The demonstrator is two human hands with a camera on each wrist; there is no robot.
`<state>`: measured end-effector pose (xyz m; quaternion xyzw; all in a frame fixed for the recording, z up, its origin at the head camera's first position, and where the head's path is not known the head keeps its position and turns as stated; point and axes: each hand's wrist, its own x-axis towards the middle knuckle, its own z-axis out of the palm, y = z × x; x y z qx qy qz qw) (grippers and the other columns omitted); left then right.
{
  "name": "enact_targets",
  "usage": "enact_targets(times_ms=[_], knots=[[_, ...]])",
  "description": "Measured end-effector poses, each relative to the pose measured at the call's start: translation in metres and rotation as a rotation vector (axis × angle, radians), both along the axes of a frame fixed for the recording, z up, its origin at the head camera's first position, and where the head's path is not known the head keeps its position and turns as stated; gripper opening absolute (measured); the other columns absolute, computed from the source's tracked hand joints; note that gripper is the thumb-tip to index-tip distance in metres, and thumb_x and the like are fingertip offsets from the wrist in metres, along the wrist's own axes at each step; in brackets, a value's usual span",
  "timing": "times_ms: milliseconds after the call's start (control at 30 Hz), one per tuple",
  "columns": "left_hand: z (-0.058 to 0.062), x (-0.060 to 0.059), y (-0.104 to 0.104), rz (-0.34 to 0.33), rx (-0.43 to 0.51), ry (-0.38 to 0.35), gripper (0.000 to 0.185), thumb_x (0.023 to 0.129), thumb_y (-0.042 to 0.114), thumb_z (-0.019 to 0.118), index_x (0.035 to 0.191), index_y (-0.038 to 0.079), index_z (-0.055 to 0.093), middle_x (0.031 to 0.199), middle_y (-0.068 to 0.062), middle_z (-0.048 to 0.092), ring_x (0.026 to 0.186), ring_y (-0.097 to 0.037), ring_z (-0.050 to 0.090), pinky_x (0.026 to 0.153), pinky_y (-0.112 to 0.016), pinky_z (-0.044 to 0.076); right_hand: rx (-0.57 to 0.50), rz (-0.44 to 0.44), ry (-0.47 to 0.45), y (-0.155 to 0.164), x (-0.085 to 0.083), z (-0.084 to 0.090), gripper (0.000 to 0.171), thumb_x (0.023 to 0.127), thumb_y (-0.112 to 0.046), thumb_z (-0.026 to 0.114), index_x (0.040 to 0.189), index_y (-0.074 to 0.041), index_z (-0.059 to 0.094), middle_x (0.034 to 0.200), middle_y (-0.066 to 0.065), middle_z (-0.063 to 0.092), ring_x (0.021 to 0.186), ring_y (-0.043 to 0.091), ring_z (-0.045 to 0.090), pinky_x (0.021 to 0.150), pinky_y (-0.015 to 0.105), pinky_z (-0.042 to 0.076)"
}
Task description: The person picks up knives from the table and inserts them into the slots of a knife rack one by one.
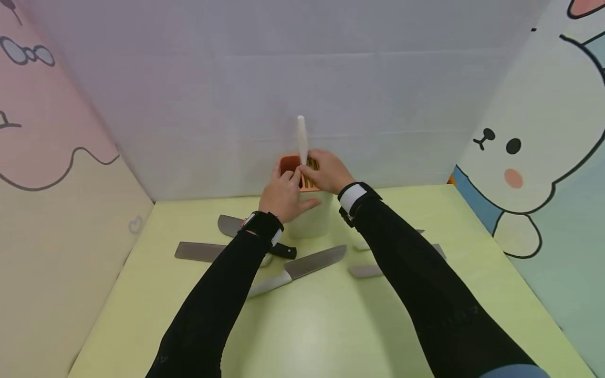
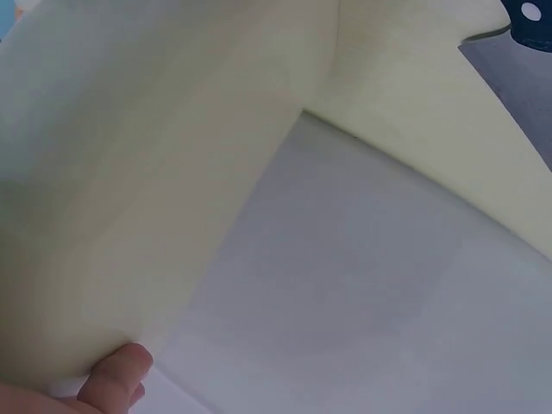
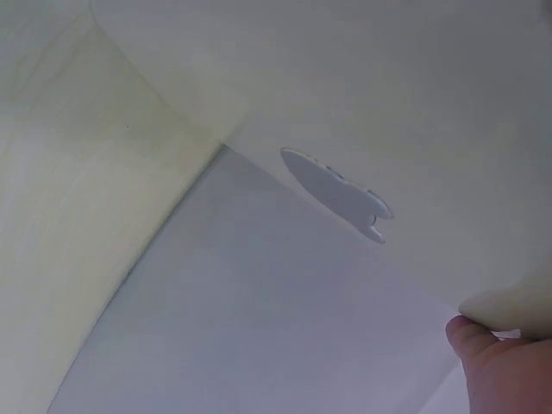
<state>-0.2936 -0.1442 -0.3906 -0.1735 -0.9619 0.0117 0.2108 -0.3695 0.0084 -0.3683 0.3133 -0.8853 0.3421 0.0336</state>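
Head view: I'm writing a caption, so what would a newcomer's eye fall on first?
Probably the large cartoon face on the right wall. Then the white handle standing nearly upright at the holder, left hand and right hand near its base. Several knives lie about the table in front.

Pale green tabletop (image 1: 302, 336), pale grey back wall (image 1: 302, 89), pink-topped left wall (image 1: 47, 105), right wall (image 1: 576, 262) with white cartoon animal (image 1: 557, 121)

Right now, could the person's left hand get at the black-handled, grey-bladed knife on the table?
Probably yes: the left hand is close, and the knife's black handle lies uncovered, though that hand would first have to leave the cream, orange-topped holder.
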Motion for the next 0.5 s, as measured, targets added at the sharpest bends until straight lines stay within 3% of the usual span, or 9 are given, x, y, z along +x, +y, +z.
enact_targets(times_ms=[133, 300, 367, 500], knots=[[0.0, -0.005, 0.002, -0.035, -0.009, -0.009, 0.097, 0.078, 0.07, 0.06, 0.139, -0.004, 0.046, 0.109, -0.014, 0.066, 0.105, -0.027, 0.058, 0.117, -0.044, 0.009, -0.037, -0.014, -0.016, 0.007, 0.003, 0.002, 0.038, 0.102, -0.036, 0.043, 0.126, -0.011, 0.059, 0.107, 0.008, 0.062, 0.09, 0.024, 0.055, 0.077, 0.041, 0.045], [-0.005, -0.011, 0.002, -0.066, 0.026, -0.023, 0.098, 0.078, 0.07, 0.06, 0.139, -0.005, 0.046, 0.118, -0.016, 0.064, 0.112, -0.028, 0.055, 0.117, -0.046, 0.008, -0.161, -0.083, -0.015, 0.025, 0.012, 0.007, 0.049, 0.104, -0.04, 0.034, 0.139, -0.01, 0.051, 0.13, 0.011, 0.058, 0.116, 0.028, 0.055, 0.095, 0.044, 0.044], [-0.006, -0.009, 0.0, -0.052, 0.074, -0.039, 0.097, 0.077, 0.069, 0.062, 0.141, -0.003, 0.045, 0.124, -0.017, 0.06, 0.122, -0.031, 0.049, 0.117, -0.046, 0.009, -0.226, -0.112, 0.013, 0.033, 0.021, 0.007, 0.05, 0.104, -0.04, 0.035, 0.14, -0.01, 0.049, 0.136, 0.009, 0.054, 0.124, 0.026, 0.051, 0.101, 0.044, 0.042], [-0.012, -0.001, -0.009, -0.044, 0.189, -0.023, 0.094, 0.076, 0.062, 0.07, 0.142, 0.0, 0.043, 0.134, -0.019, 0.05, 0.137, -0.04, 0.029, 0.115, -0.048, 0.017, -0.311, -0.108, 0.12, 0.055, 0.045, 0.005, 0.04, 0.103, -0.031, 0.042, 0.13, -0.006, 0.056, 0.128, 0.011, 0.059, 0.117, 0.024, 0.055, 0.096, 0.041, 0.046]])
